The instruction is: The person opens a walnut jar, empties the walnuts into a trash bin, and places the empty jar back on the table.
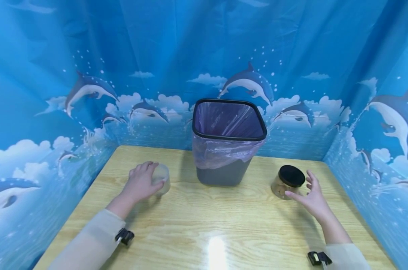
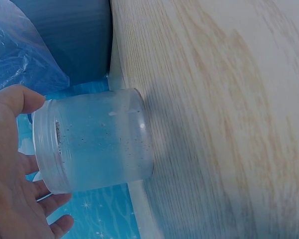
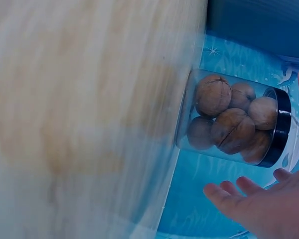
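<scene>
A see-through plastic jar (image 2: 99, 144) with a threaded neck and small dark specks on its wall stands at the table's left. My left hand (image 1: 140, 183) holds it near the top, thumb at the rim and fingers round the far side. On the right stands a second clear jar (image 1: 278, 187) with a black lid (image 1: 292, 176); in the right wrist view several walnuts (image 3: 233, 130) show inside. Beside that jar, my right hand (image 1: 312, 198) has its thumb and fingers spread apart, partly around the lid side, with nothing in its grasp.
Between the two jars, at the back of the wood-grain table (image 1: 204, 213), stands a grey bin (image 1: 220, 174) with a black rim and a thin purple liner (image 1: 220, 152). A blue dolphin-print curtain (image 1: 177, 75) encloses the back and sides.
</scene>
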Demonstrator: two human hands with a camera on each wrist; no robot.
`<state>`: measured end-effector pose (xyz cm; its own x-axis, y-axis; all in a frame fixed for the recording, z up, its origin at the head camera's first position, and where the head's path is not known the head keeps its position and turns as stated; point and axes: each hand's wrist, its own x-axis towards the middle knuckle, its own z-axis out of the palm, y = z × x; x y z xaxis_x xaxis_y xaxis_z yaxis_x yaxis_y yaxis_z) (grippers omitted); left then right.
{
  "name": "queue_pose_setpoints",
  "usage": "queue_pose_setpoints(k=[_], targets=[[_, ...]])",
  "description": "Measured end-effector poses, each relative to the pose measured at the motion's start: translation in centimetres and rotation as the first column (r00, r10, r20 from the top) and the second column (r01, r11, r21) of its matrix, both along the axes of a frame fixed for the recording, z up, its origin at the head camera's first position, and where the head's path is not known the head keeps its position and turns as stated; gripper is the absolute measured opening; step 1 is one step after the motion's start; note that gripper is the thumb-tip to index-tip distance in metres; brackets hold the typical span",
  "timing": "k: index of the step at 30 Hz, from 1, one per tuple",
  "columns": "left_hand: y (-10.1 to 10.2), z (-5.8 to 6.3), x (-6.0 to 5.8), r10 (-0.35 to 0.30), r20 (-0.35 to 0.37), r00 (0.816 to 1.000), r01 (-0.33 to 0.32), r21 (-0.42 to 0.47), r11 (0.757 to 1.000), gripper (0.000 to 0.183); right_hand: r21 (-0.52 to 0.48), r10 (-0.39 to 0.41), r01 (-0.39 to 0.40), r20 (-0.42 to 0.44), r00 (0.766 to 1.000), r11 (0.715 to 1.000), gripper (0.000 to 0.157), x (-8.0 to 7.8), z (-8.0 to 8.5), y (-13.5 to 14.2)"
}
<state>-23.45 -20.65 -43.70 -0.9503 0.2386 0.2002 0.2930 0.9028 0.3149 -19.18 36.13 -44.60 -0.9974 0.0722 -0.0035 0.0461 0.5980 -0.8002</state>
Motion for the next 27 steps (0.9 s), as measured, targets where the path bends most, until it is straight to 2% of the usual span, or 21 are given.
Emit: queue_pose_setpoints(k=[9, 19, 27], targets=[[-0.1, -0.3, -0.2, -0.001, -0.018, 1.000, 0.001, 0.016, 1.000, 0.075, -0.002, -0.007, 0.007, 0.045, 0.999, 1.000, 0.120, -0.5, -0.1, 0.3], [0.9, 0.2, 0.5, -0.045, -0.062, 0.997, 0.049, 0.053, 0.997, 0.071, 0.018, 0.003, -0.005, 0.118, 0.993, 1.000, 0.124, -1.1, -0.3, 0.5], [2.1, 0.7, 1.3, -0.087, -0.083, 0.993, 0.091, 0.045, 0.995, 0.070, -0.114, 0.036, -0.016, 0.178, 0.983, 0.993, 0.121, -1.8, -0.7, 0.9]])
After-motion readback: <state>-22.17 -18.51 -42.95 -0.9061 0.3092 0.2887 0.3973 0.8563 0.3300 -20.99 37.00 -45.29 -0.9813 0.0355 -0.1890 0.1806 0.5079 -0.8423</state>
